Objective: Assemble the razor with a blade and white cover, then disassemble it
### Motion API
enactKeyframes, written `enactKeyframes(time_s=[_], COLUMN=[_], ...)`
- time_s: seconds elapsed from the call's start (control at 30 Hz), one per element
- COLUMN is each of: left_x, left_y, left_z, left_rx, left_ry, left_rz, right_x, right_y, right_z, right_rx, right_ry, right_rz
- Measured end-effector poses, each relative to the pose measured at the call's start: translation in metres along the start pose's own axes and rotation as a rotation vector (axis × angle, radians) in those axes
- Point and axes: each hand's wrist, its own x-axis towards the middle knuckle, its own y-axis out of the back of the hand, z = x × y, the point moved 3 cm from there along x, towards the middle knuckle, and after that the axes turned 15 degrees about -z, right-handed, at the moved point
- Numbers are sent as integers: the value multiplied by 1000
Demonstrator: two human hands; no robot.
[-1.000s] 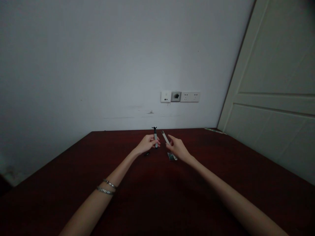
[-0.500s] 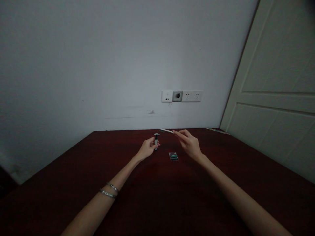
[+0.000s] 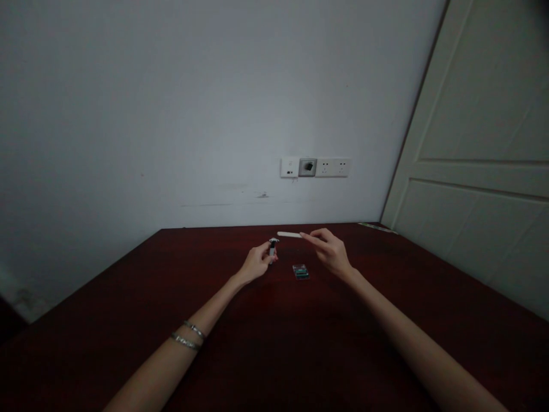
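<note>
My left hand [image 3: 256, 262] is closed around the light handle of a small T-shaped razor [image 3: 273, 248], which has a dark neck and a pale head on top. It is held roughly upright above the table. In my right hand [image 3: 332, 252] a slim, flat white stick [image 3: 289, 234] is pinched by one end. Its free end points left and hovers just above and to the right of the razor's head, seemingly apart from it. Between and below the hands lies a small clear pack [image 3: 301, 272] with dark green parts.
A dark red table [image 3: 274, 355] stretches back to a pale wall [image 3: 206, 114] with a row of sockets [image 3: 315, 167]. To the right stands a panelled white door [image 3: 484, 143]. A thin printed strip [image 3: 377, 228] lies at the table's far right edge.
The white stick has turned and dipped, so its broad face now shows. The razor's head has lowered and tilted a little. Both hands stay about where they were.
</note>
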Motion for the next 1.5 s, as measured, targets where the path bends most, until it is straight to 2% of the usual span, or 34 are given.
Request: enactKeyframes(time_s=[0.13, 0.3, 0.4, 0.5, 0.7, 0.87, 0.97, 1.07, 1.27, 1.37, 1.5], left_x=[1, 3, 3, 3, 1, 0, -1, -2, -2, -3, -5], left_y=[-2, -1, -2, -1, 3, -2, 0, 3, -2, 2, 9], left_z=[1, 3, 3, 5, 6, 3, 4, 6, 6, 5, 2], left_rx=[-33, -132, -70, -29, -29, 108, 95, 64, 121, 134, 128], left_ry=[2, 17, 14, 4, 12, 19, 4, 15, 50, 39, 40], left_rz=[-1, 6, 11, 6, 23, 14, 14, 20, 12, 12, 41], right_x=[0, -5, -2, 0, -5, 1, -1, -3, 2, -3, -6], right_y=[-12, -14, -12, -13, -4, -6, -9, -7, -9, -12, -11], right_z=[-8, -1, -6, -7, 14, -1, 0, 5, -7, 0, 7], right_rx=[99, 163, 191, 203, 130, 124, 153, 147, 169, 193, 188], right_ry=[2, -23, -40, -11, -73, -55, -10, -35, -37, -34, -71], right_rz=[4, 32, 45, 4, 40, 39, 6, 29, 7, -26, 12])
